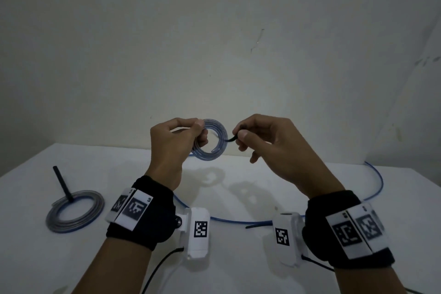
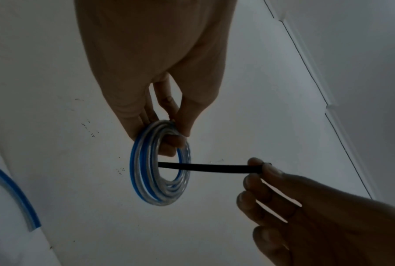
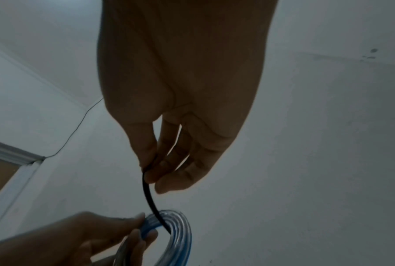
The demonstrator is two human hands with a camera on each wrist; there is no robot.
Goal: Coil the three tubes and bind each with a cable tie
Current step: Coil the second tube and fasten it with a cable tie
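Note:
A clear tube with a blue stripe is wound into a small coil [image 1: 216,143] [image 2: 146,176] [image 3: 180,228], held up above the white table. My left hand [image 1: 188,131] [image 2: 169,126] pinches the coil's left side between thumb and fingers. My right hand [image 1: 241,136] [image 3: 151,172] pinches one end of a black cable tie [image 1: 230,138] [image 2: 210,166] [image 3: 150,199]. The tie's other end passes through the coil's middle. A second coil [image 1: 75,213] lies on the table at the left, with a black tie [image 1: 63,182] standing up from it. A third tube [image 1: 374,188] lies uncoiled across the table.
The white table [image 1: 238,184] backs onto a pale wall [image 1: 214,43]. Another black cable tie [image 1: 259,224] lies on the table next to the loose tube. The loose tube's end [image 2: 17,201] shows at the left in the left wrist view.

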